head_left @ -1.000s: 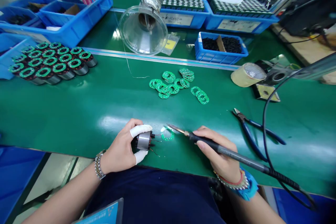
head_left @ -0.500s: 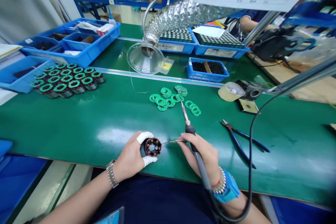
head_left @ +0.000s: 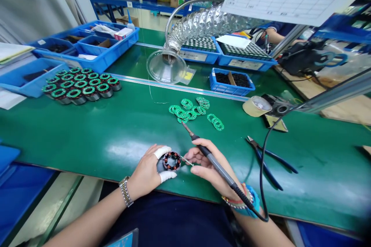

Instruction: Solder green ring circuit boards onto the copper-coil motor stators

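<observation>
My left hand [head_left: 150, 166], with white covers on thumb and forefinger, grips a motor stator [head_left: 172, 161] with copper windings in a black ring, its open end facing up. My right hand [head_left: 213, 166] is closed around a soldering iron [head_left: 211, 156], whose tip points up and left toward the green boards. The same hand's fingers pinch a thin pale pointed tool [head_left: 188, 161], its kind unclear, with its end close to the stator's right rim. Ring-shaped green circuit boards [head_left: 189, 112] lie loosely piled beyond my hands.
Blue-handled cutters [head_left: 265, 158] lie at right, near the iron's cable [head_left: 262, 170]. Several stators with green boards [head_left: 81, 85] stand at left. A fume funnel [head_left: 166, 67], a small blue bin [head_left: 232, 88] and a tape roll [head_left: 256, 106] are farther back.
The soldering iron has tilted left, its tip swinging away from the boards' right side. My right fingers have shifted on the thin tool and moved nearer the stator. My left hand keeps its grip.
</observation>
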{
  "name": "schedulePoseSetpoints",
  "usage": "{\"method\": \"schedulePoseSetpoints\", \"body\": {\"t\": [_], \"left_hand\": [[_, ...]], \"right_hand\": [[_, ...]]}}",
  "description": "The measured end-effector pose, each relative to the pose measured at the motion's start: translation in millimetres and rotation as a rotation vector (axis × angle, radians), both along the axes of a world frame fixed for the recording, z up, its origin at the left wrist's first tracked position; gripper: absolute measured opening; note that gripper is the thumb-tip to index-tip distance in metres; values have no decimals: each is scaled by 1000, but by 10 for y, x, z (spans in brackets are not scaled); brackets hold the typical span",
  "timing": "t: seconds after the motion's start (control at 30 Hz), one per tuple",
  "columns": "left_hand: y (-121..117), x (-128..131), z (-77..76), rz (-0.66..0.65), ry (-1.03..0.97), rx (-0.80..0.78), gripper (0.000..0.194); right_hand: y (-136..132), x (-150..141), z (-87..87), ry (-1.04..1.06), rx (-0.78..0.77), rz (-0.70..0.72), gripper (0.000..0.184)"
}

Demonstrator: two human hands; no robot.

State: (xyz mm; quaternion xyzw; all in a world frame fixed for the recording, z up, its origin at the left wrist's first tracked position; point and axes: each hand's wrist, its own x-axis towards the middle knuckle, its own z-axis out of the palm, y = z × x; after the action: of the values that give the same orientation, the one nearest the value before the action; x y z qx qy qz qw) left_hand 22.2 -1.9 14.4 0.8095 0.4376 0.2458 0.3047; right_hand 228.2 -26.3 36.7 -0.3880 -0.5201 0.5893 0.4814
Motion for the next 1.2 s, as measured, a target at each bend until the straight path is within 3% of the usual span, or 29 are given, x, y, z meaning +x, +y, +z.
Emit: {"method": "schedulePoseSetpoints", "body": {"t": [0.2, 0.4, 0.6, 0.7, 1.2], "left_hand": [[2, -5, -16, -16, -23, 15, 49], [17, 2, -31, -25, -33, -25, 48], [13, 0, -77, -33, -33, -20, 50], [10, 6, -85, -23, -29, -18, 52], [8, 11, -86, -9, -8, -9, 49]], "right_hand": [[54, 9, 20, -66, 5, 109, 61], [75, -185, -55, -71, 107, -154, 51], [-20, -358, -95, -533, 422, -179, 52], [-48, -370, -108, -647, 513, -169, 47], [3, -329, -230, -650, 512, -181, 45]]}}
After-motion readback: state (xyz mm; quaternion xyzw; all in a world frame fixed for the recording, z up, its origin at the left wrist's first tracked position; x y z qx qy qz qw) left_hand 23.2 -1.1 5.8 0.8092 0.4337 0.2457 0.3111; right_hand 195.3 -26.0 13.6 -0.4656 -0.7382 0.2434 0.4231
